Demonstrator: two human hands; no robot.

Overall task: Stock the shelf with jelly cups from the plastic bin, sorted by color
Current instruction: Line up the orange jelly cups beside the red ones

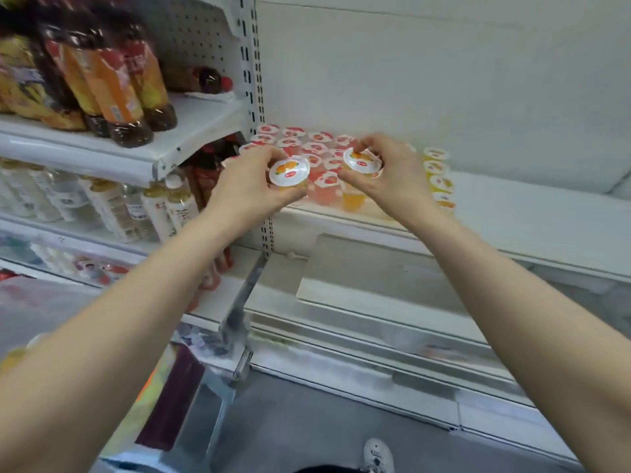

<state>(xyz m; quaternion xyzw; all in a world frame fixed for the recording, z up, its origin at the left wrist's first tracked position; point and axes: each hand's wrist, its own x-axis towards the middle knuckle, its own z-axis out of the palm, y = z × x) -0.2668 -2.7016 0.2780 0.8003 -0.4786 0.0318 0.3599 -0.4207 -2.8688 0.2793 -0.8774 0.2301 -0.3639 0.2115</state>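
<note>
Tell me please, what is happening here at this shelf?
A person is stocking jelly cups. The left hand grips an orange jelly cup, and the right hand grips a second orange cup. Both are held just above the white shelf. A block of red cups already stands on it, with a row of yellow-orange cups further right. Drink bottles fill the shelves to the left.

Head view, forward and down, close above shelf [512, 213].
</note>
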